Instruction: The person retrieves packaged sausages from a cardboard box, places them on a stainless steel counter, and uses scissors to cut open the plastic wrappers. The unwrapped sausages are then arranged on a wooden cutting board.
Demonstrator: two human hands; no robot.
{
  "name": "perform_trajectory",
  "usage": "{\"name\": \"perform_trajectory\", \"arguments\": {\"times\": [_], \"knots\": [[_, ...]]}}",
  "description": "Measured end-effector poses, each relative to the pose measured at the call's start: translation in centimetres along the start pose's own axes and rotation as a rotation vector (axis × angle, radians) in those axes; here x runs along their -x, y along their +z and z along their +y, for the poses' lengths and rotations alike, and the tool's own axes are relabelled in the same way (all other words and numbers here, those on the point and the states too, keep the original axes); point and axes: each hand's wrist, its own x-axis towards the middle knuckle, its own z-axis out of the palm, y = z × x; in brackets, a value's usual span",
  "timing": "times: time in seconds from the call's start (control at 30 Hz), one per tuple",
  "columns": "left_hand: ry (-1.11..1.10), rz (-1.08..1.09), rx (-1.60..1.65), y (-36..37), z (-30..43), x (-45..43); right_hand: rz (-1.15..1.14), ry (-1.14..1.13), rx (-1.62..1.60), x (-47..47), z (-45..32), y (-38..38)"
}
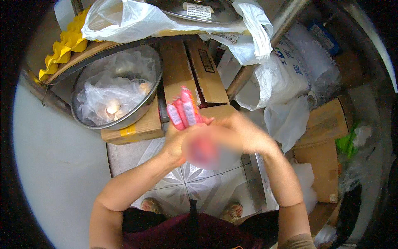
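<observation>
Several long pink plastic packets (186, 110) with white printed panels are gripped in my left hand (177, 140), their ends sticking up past the fingers. Close against it on the right is my right hand (248, 133), its fingers bent in towards the packets. A blurred patch hides the lower part of the packets and many of the fingers, so what my right hand touches cannot be told.
At the left a metal bowl (158, 73) holds eggs in clear plastic bags, on a cardboard box (149, 124). Further cardboard boxes (177, 65) stand ahead. White sacks (276, 81) lie at the right. Above is a shelf with a white plastic bag (133, 21) and yellow egg trays (62, 49).
</observation>
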Motion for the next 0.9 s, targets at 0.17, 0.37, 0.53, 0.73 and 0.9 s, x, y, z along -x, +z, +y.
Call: {"name": "perform_trajectory", "arguments": {"times": [0.17, 0.37, 0.53, 0.73, 0.9], "knots": [[-0.164, -0.073, -0.135, -2.2, 3.7, 0.5, 0.13, -0.065, 0.496, -6.0, 7.3, 1.2], [-0.024, -0.191, -1.012, -4.7, 4.4, 1.9, 0.129, -0.42, 0.397, -8.9, 5.8, 6.4], [-0.07, -0.121, -0.969, -7.5, 3.1, 0.8, 0.063, -0.514, 0.598, -10.0, 6.9, 5.6], [-0.017, -0.05, -0.875, -8.3, 1.8, -0.7, 0.556, -0.159, 0.477, -10.2, 7.3, 3.2], [-0.064, -0.02, -0.63, -9.0, 2.2, 0.1, 0.682, -0.311, 0.363, -10.6, 10.6, -0.6]]}}
